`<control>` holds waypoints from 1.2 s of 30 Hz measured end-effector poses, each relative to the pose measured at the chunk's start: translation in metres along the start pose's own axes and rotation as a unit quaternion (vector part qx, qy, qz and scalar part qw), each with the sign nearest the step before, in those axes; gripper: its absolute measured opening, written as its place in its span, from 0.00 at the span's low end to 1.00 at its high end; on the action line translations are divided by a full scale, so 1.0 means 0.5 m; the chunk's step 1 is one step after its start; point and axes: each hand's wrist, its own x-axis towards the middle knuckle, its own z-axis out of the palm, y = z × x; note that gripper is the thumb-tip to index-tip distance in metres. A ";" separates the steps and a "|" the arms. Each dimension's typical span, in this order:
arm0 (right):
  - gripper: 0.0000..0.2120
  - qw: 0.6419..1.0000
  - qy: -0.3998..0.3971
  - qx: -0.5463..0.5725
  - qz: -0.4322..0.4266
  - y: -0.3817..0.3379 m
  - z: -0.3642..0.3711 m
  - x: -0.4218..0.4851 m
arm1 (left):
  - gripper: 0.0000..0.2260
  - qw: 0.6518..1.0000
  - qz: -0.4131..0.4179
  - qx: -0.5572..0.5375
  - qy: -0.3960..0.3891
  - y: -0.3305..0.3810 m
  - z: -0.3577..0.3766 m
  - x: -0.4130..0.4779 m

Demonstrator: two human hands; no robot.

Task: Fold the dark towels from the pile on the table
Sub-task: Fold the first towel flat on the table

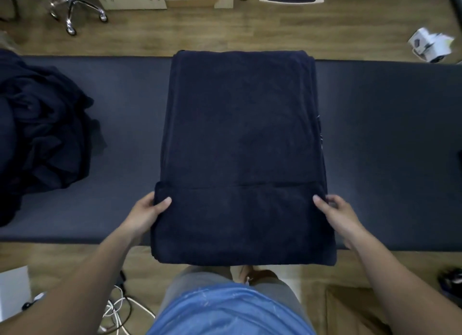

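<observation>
On the dark padded counter (125,104), well out to the left of your left hand (147,216), the pile (42,124) of dark towels sits heaped and rumpled. Beyond it, on the wooden floor (275,29), stands the chrome chair base (75,12) on its wheels. Nearer you, under your left forearm, white cables (117,309) trail across the floor. Your left hand pinches the left edge of the towel (240,134) laid out in front of you: the thumb lies on top of the cloth and the fingers are tucked out of sight beneath. Between your two hands the towel lies flat as a tall rectangle across the whole depth of the counter. Its far edge is at the counter's far side and its near end hangs past the near side toward your body. A straight fold line crosses it just beyond your thumbs, marking a near flap laid over the rest. Your right hand (337,217) grips the towel's right edge level with the left, thumb on top, fingers curled against the side. Far beyond that hand and to its right, a white box (430,45) lies on the floor.
</observation>
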 end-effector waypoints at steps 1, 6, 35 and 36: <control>0.13 1.000 0.001 0.029 -0.006 -0.014 0.007 0.013 | 0.09 1.000 0.008 -0.011 -0.005 0.019 0.007 0.010; 0.02 0.986 0.034 0.154 -0.052 -0.072 -0.018 0.052 | 0.07 0.993 0.068 -0.091 0.037 0.103 0.009 0.057; 0.16 0.976 -0.186 -0.107 0.023 0.122 -0.115 0.016 | 0.05 0.991 -0.069 0.086 0.073 -0.109 -0.010 -0.089; 0.16 0.973 -0.193 -0.121 0.022 0.126 -0.124 0.017 | 0.06 0.991 -0.070 0.093 0.071 -0.109 -0.006 -0.094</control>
